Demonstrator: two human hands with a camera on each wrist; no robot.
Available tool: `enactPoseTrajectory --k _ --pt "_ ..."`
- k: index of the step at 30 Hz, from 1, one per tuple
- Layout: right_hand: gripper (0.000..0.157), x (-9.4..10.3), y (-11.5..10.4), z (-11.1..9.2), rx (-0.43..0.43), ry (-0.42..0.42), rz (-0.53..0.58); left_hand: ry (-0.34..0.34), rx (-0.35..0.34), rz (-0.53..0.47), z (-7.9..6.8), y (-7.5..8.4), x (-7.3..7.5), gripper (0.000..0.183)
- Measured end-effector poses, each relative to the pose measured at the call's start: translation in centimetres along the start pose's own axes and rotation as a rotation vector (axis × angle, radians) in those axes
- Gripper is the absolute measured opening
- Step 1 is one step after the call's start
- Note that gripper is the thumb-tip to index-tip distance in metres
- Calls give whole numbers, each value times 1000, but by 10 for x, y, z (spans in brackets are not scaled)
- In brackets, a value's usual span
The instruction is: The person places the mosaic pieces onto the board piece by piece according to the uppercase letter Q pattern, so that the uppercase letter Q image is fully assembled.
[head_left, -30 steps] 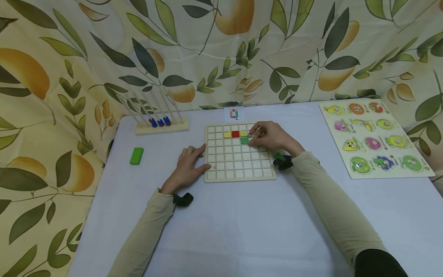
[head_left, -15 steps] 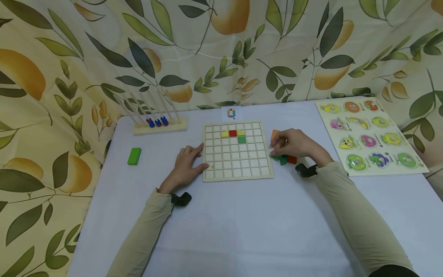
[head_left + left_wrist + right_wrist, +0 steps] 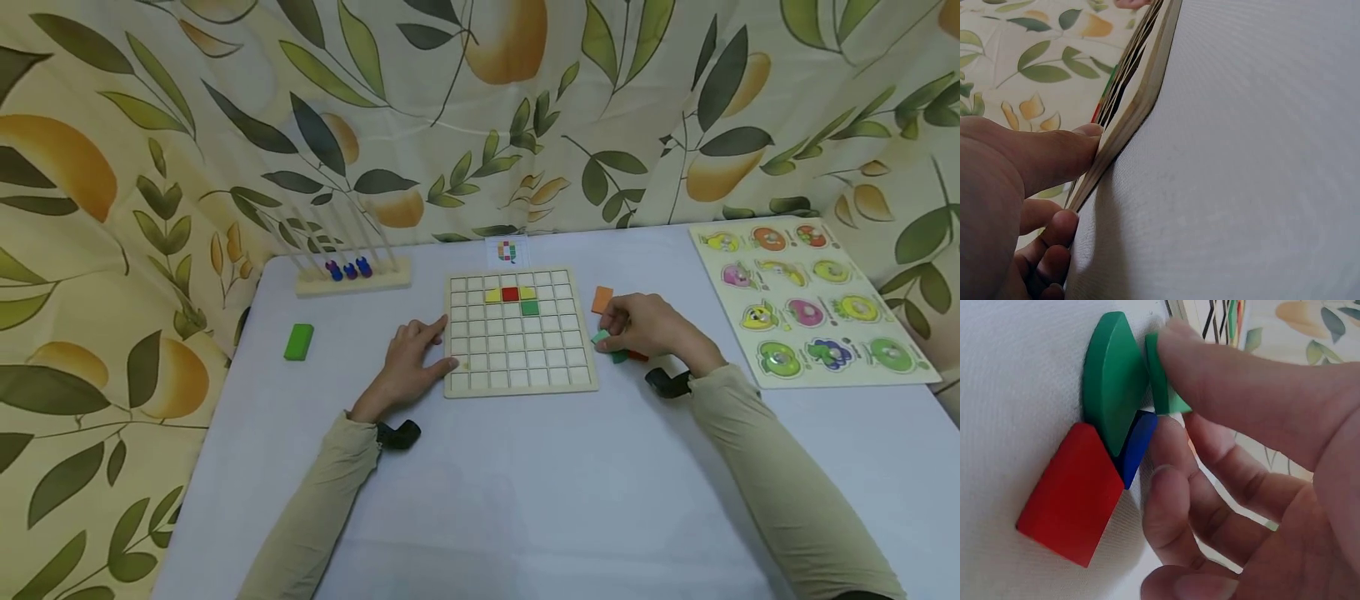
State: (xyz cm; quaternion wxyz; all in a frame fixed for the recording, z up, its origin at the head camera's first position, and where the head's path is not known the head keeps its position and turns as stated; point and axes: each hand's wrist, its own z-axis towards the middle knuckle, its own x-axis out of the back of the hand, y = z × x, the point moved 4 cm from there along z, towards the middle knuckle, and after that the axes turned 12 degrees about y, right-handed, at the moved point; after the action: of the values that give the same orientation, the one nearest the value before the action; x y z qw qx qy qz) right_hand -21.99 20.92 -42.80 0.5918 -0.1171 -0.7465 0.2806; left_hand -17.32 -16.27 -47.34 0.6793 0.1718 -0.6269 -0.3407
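A wooden grid board [image 3: 483,358] lies mid-table, bearing two yellow pieces [image 3: 492,295] with a red tile [image 3: 510,294] between them and a green tile [image 3: 530,308] below the right one. My left hand [image 3: 405,362] touches the board's left edge, thumb and index finger spread apart. Right of the board, my right hand [image 3: 645,325] pinches a small green tile [image 3: 1159,375] between thumb and fingers. Beside those fingers, in the right wrist view, lie a curved green piece [image 3: 1113,381], a blue piece [image 3: 1139,444] and a red tile [image 3: 1072,494].
An orange tile [image 3: 602,299] lies beyond my right hand. A small pattern card [image 3: 507,250] stands behind the board. A green block [image 3: 298,342] and a wooden peg stand [image 3: 354,283] with blue and purple beads are at left. A fruit-picture board [image 3: 783,325] lies at right.
My right hand has left the board, moved right to the loose pieces, and now pinches a small green tile. The orange tile shows more fully. My left hand stays at the board's edge.
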Motion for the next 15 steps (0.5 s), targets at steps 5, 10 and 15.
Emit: enactPoseTrajectory --k 5,10,15 --pt "28 1 -3 6 32 33 11 9 17 -5 1 -1 2 77" --pt "24 2 -4 11 50 66 79 14 16 -10 1 -2 2 76" --pt "22 1 0 13 5 140 136 -6 12 -1 0 -1 0 77"
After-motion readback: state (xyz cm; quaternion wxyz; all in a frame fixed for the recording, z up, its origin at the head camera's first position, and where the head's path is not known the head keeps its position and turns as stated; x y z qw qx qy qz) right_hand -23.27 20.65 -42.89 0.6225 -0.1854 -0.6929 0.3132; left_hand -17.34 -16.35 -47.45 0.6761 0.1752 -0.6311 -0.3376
